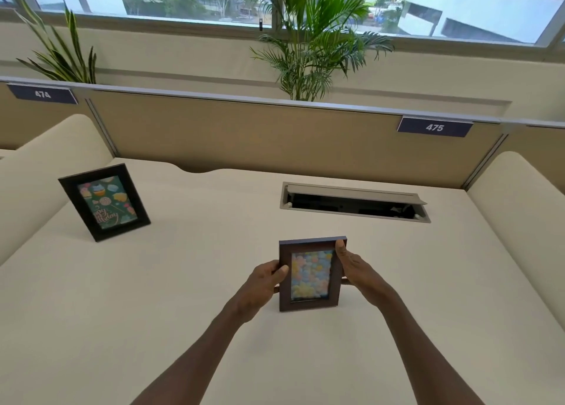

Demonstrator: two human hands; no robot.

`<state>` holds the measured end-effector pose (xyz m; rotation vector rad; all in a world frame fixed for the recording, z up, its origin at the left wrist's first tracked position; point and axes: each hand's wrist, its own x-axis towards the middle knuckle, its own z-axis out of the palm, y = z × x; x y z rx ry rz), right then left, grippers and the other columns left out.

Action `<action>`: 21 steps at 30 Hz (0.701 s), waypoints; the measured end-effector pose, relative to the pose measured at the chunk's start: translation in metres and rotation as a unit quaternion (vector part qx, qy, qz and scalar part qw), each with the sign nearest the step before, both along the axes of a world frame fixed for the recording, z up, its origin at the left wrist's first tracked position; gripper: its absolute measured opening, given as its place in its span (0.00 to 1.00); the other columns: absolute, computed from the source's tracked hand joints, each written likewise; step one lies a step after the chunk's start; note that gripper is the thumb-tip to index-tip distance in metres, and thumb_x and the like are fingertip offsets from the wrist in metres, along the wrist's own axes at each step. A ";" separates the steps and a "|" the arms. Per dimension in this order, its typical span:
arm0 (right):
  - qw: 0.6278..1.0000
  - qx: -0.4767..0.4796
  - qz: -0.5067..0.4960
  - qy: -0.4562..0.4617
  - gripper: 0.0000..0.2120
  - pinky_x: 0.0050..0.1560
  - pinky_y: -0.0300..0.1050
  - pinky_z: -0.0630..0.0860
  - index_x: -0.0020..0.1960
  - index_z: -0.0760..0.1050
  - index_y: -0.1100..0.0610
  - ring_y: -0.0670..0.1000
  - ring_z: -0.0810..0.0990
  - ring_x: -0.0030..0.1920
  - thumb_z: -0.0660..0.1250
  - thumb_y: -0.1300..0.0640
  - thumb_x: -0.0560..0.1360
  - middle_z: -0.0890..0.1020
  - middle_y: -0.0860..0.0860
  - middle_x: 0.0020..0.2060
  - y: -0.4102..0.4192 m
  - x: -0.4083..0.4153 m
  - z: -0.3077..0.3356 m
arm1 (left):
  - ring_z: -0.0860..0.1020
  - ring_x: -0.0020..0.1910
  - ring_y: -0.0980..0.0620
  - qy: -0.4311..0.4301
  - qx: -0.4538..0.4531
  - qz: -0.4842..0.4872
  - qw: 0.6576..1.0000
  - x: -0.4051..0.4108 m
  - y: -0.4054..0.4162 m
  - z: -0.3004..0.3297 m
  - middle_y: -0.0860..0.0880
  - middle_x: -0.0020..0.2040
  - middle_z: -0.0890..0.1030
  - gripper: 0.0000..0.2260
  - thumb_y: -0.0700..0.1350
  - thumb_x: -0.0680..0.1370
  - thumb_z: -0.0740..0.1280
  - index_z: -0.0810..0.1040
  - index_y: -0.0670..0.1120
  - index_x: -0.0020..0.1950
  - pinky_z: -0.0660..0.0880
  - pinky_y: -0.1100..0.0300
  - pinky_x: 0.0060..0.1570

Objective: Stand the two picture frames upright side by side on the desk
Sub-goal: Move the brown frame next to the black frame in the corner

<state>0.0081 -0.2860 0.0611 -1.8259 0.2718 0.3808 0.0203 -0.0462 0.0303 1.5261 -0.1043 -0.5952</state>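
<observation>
Cream desk (214, 297): near its left edge a black frame (104, 202) stands upright, leaning back, long axis vertical. At mid-desk the left hand (263, 285) and right hand (356, 267) clasp the side edges of a brown frame (310, 274), upright, picture facing the person.

Brown frame (310, 274), pastel blobs; black frame (104, 202), green card.
</observation>
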 end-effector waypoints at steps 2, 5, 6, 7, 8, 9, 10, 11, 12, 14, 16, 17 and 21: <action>1.000 0.003 0.014 0.005 0.31 0.53 0.46 0.78 0.57 0.77 0.42 0.47 0.82 0.55 0.50 0.23 0.69 0.85 0.44 0.53 0.004 0.004 0.001 | 0.81 0.62 0.51 -0.001 -0.002 0.005 1.000 0.002 0.007 0.000 0.48 0.61 0.83 0.14 0.49 0.84 0.60 0.77 0.46 0.65 0.77 0.53 0.61; 0.999 0.014 0.033 -0.003 0.30 0.59 0.51 0.77 0.60 0.77 0.45 0.49 0.82 0.57 0.51 0.27 0.72 0.85 0.46 0.54 0.013 0.012 0.001 | 0.81 0.61 0.51 -0.008 -0.003 0.011 1.000 0.008 0.022 0.004 0.49 0.61 0.84 0.14 0.50 0.83 0.60 0.77 0.47 0.66 0.77 0.51 0.62; 0.999 0.022 0.038 -0.010 0.30 0.60 0.52 0.76 0.61 0.77 0.47 0.50 0.82 0.57 0.52 0.28 0.73 0.85 0.47 0.55 0.016 0.015 0.001 | 0.81 0.61 0.52 -0.013 -0.006 0.013 1.000 0.010 0.027 0.006 0.50 0.60 0.84 0.14 0.49 0.83 0.60 0.77 0.47 0.65 0.77 0.52 0.62; 0.998 0.033 0.043 -0.018 0.30 0.61 0.52 0.77 0.62 0.77 0.48 0.50 0.83 0.57 0.54 0.29 0.73 0.85 0.48 0.55 0.022 0.019 0.001 | 0.81 0.61 0.52 -0.019 -0.008 0.018 1.000 0.014 0.035 0.009 0.50 0.60 0.84 0.13 0.49 0.83 0.60 0.77 0.47 0.65 0.77 0.53 0.61; 0.998 0.045 0.047 -0.024 0.29 0.61 0.52 0.77 0.61 0.78 0.49 0.50 0.83 0.56 0.56 0.30 0.73 0.85 0.48 0.54 0.027 0.022 0.002 | 0.82 0.60 0.53 -0.026 -0.010 0.022 0.999 0.017 0.041 0.014 0.50 0.60 0.84 0.13 0.49 0.83 0.61 0.78 0.47 0.65 0.77 0.55 0.60; 0.997 0.057 0.051 -0.028 0.29 0.60 0.50 0.77 0.61 0.78 0.48 0.49 0.83 0.56 0.57 0.30 0.73 0.85 0.47 0.54 0.033 0.026 0.003 | 0.82 0.60 0.53 -0.030 -0.013 0.027 0.999 0.022 0.049 0.018 0.50 0.59 0.84 0.13 0.48 0.83 0.61 0.78 0.47 0.64 0.77 0.57 0.57; 0.996 0.066 0.057 -0.030 0.29 0.59 0.48 0.78 0.61 0.78 0.48 0.49 0.83 0.56 0.59 0.29 0.72 0.85 0.46 0.55 0.039 0.029 0.005 | 0.82 0.59 0.53 -0.035 -0.015 0.033 0.999 0.026 0.056 0.022 0.50 0.59 0.84 0.12 0.48 0.83 0.61 0.78 0.47 0.64 0.78 0.60 0.54; 0.995 0.072 0.063 -0.031 0.29 0.57 0.46 0.78 0.61 0.77 0.47 0.49 0.83 0.57 0.59 0.28 0.71 0.85 0.45 0.55 0.050 0.035 0.006 | 0.82 0.59 0.52 -0.038 -0.019 0.041 0.998 0.031 0.068 0.026 0.49 0.59 0.85 0.12 0.48 0.83 0.61 0.78 0.46 0.64 0.78 0.62 0.52; 0.994 0.079 0.067 -0.030 0.28 0.56 0.44 0.78 0.61 0.77 0.45 0.48 0.82 0.58 0.60 0.27 0.71 0.85 0.44 0.55 0.053 0.038 0.008 | 0.82 0.59 0.51 -0.043 -0.023 0.047 0.998 0.034 0.072 0.030 0.48 0.59 0.84 0.12 0.47 0.83 0.61 0.78 0.46 0.64 0.79 0.63 0.50; 0.992 0.093 0.082 -0.030 0.26 0.53 0.41 0.79 0.61 0.77 0.40 0.47 0.82 0.59 0.61 0.26 0.70 0.84 0.43 0.56 0.072 0.048 0.010 | 0.82 0.59 0.50 -0.050 -0.037 0.059 0.996 0.041 0.090 0.034 0.47 0.60 0.84 0.13 0.47 0.83 0.61 0.77 0.44 0.64 0.79 0.63 0.50; 0.989 0.115 0.090 -0.031 0.23 0.53 0.40 0.80 0.60 0.77 0.37 0.48 0.81 0.60 0.61 0.28 0.71 0.83 0.44 0.58 0.089 0.058 0.012 | 0.82 0.60 0.49 -0.052 -0.049 0.073 0.995 0.047 0.106 0.037 0.46 0.60 0.84 0.13 0.47 0.83 0.60 0.78 0.44 0.64 0.78 0.60 0.52; 0.987 0.129 0.087 -0.032 0.23 0.53 0.41 0.80 0.60 0.78 0.37 0.49 0.81 0.61 0.60 0.29 0.72 0.83 0.45 0.59 0.099 0.063 0.013 | 0.82 0.60 0.48 -0.049 -0.053 0.082 0.994 0.050 0.114 0.037 0.46 0.60 0.84 0.13 0.48 0.83 0.60 0.78 0.45 0.64 0.78 0.57 0.55; 0.985 0.161 0.060 -0.032 0.24 0.59 0.49 0.78 0.62 0.78 0.43 0.53 0.80 0.62 0.57 0.32 0.75 0.83 0.50 0.60 0.138 0.088 0.012 | 0.82 0.60 0.48 -0.045 -0.060 0.106 0.992 0.068 0.147 0.041 0.46 0.59 0.84 0.13 0.48 0.84 0.60 0.78 0.46 0.64 0.77 0.53 0.57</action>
